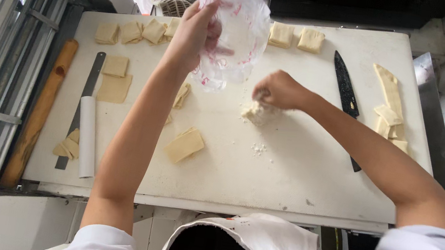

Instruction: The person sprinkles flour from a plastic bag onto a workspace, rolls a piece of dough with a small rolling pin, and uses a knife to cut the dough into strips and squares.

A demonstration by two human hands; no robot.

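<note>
My left hand (195,34) is raised above the white board (285,182) and grips a crumpled clear plastic bag (241,24) with red print. My right hand (278,89) is closed, fingers down, on a small pale lump of dough (254,114) in the middle of the board, with crumbs (258,148) just below it. A folded dough piece (184,145) lies near my left forearm. Another piece (181,95) is partly hidden behind that arm.
A black knife (345,89) lies right of my right hand. Dough strips (390,107) sit at the right edge, squares (133,32) along the back, two more (296,37) at back centre. A wooden rolling pin (40,111), metal ruler (87,86) and white roller (87,136) lie left.
</note>
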